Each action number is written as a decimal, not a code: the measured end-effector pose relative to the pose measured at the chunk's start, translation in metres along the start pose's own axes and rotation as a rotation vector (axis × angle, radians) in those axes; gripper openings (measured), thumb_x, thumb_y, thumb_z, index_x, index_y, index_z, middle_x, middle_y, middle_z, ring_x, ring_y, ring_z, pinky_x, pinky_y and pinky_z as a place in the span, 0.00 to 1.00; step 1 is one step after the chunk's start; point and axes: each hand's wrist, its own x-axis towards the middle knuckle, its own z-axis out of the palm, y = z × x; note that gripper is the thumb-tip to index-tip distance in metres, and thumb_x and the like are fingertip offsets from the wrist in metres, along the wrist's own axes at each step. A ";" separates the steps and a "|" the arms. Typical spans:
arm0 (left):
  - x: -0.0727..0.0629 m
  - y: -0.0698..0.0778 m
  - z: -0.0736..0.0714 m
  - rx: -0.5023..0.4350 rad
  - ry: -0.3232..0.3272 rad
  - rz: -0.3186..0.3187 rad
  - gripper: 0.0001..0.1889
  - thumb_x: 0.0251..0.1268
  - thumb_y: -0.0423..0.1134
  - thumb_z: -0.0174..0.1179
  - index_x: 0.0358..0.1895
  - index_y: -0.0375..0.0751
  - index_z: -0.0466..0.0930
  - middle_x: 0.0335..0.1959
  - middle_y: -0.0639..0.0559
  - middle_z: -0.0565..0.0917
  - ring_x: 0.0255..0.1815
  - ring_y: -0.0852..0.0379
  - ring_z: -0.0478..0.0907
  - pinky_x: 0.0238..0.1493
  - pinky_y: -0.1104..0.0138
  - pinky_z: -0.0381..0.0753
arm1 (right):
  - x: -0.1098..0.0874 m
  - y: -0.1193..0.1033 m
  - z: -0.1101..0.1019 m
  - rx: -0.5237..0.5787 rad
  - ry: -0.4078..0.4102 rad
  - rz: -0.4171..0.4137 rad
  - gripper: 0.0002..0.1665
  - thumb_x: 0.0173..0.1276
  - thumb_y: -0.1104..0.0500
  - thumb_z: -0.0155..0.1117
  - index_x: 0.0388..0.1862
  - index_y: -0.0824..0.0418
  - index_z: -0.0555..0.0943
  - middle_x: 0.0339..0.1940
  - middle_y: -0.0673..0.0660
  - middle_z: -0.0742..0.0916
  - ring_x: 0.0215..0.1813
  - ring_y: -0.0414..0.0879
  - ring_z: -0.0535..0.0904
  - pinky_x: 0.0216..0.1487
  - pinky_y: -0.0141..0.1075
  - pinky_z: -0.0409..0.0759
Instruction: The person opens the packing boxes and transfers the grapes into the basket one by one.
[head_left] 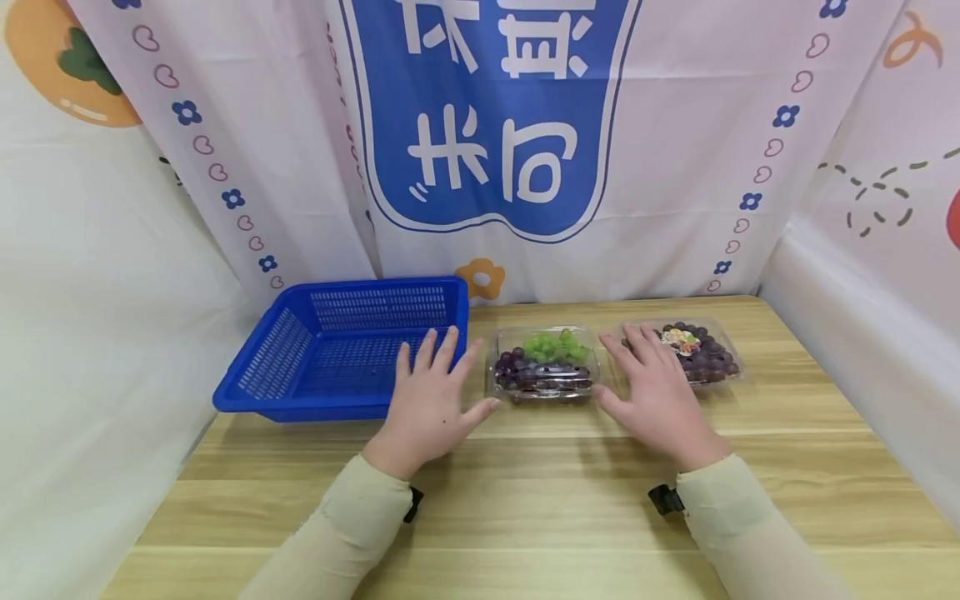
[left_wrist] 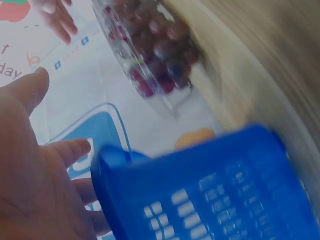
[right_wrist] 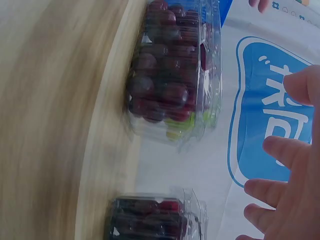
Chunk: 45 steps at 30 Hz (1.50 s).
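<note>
Two clear plastic boxes of grapes are on the table. The nearer-to-middle box point(head_left: 543, 367) shows green grapes point(head_left: 557, 343) at the back and dark grapes point(head_left: 525, 375) in front. A second box point(head_left: 708, 358), at the right, has dark grapes and a round label point(head_left: 681, 342). My left hand point(head_left: 433, 404) is spread, fingers straight, between the blue basket point(head_left: 300, 400) and the middle box. My right hand point(head_left: 656, 396) is spread over the left part of the right box; the right wrist view point(right_wrist: 285, 190) shows its fingers apart from both boxes. Neither hand holds anything.
The blue plastic basket stands at the back left of the wooden table point(head_left: 525, 517), with its floor visible. A white printed cloth point(head_left: 690, 167) hangs behind the table, and white sheeting point(head_left: 97, 333) covers the left side.
</note>
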 end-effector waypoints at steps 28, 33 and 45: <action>0.045 0.065 0.029 -0.106 0.009 0.187 0.39 0.71 0.68 0.52 0.80 0.57 0.60 0.80 0.44 0.57 0.80 0.41 0.50 0.75 0.39 0.47 | 0.004 -0.014 0.015 0.351 -0.071 0.104 0.47 0.74 0.41 0.62 0.84 0.41 0.51 0.84 0.57 0.50 0.79 0.68 0.50 0.65 0.76 0.56; 0.051 0.067 0.039 -0.128 -0.024 0.158 0.39 0.72 0.68 0.50 0.81 0.59 0.57 0.82 0.46 0.53 0.82 0.43 0.45 0.75 0.39 0.45 | 0.004 -0.015 0.021 0.429 -0.082 0.119 0.46 0.74 0.40 0.61 0.84 0.40 0.50 0.84 0.56 0.49 0.80 0.66 0.48 0.67 0.74 0.53; 0.071 0.077 0.048 -0.100 -0.055 0.131 0.40 0.70 0.69 0.51 0.81 0.61 0.56 0.83 0.47 0.49 0.82 0.42 0.42 0.75 0.36 0.41 | 0.007 -0.014 0.039 0.511 -0.054 0.139 0.49 0.74 0.43 0.63 0.85 0.47 0.49 0.84 0.61 0.50 0.80 0.67 0.48 0.68 0.74 0.52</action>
